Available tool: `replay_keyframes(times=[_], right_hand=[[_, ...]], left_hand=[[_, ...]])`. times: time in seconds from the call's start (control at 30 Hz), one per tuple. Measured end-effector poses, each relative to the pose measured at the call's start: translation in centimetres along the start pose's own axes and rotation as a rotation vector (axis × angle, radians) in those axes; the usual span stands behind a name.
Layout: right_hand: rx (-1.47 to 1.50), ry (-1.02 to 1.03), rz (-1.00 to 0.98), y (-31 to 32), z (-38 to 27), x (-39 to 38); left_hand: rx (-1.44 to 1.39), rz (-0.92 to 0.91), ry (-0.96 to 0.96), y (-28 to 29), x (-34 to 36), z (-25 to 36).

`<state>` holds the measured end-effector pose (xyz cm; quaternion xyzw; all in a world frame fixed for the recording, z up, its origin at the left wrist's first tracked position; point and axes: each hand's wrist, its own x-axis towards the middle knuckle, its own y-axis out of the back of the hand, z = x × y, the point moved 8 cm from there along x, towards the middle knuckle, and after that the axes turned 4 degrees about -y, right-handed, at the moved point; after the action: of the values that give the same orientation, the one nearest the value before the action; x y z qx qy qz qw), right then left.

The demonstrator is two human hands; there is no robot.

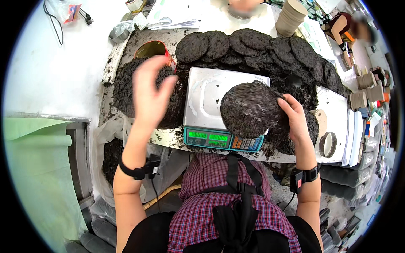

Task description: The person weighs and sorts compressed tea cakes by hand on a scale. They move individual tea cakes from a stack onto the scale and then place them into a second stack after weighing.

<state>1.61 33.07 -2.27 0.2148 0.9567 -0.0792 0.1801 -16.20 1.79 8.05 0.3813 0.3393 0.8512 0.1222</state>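
One dark, flaky disc (249,110) is gripped at its right edge by the right hand (294,116) over the near right of the scale (204,99), the left hand (151,90) being held empty, fingers parted, above the left heap (125,90); edge breakage could be caused by one-sided support.

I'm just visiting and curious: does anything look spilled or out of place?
Yes: loose dark crumbs litter the table around the scale, and specks sit on its metal plate. They look spilled, perhaps shed from pieces like the dark disc in the right hand.
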Motion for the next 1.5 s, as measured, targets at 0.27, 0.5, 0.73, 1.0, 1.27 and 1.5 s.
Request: replay_keyframes(times=[0.27,0.5,0.73,1.0,1.27,1.5], right_hand=[[-0.434,-0.098,-0.112,1.7,5.7,3.9],[-1.153,0.149,-0.003,0.2,7.4,8.7],[-0.482,0.162,0.431,7.1,5.8,1.2],[0.535,-0.392,0.295,9.3,13.7,1.6],[0.781,-0.164,0.21,2.8,5.0,17.8],[0.592,-0.04,0.167,1.3,5.9,19.8]], left_hand=[[0.157,-0.222,-0.075,-6.3,-4.6,2.3],[-0.085,-0.671,-0.291,-25.7,-10.4,9.8],[-0.075,-0.71,-0.263,-26.2,-10.9,9.7],[-0.258,-0.687,-0.388,-24.0,-10.9,13.7],[0.561,-0.224,0.156,-3.9,-2.3,0.2],[0.582,-0.326,0.252,-2.3,-3.7,-5.4]])
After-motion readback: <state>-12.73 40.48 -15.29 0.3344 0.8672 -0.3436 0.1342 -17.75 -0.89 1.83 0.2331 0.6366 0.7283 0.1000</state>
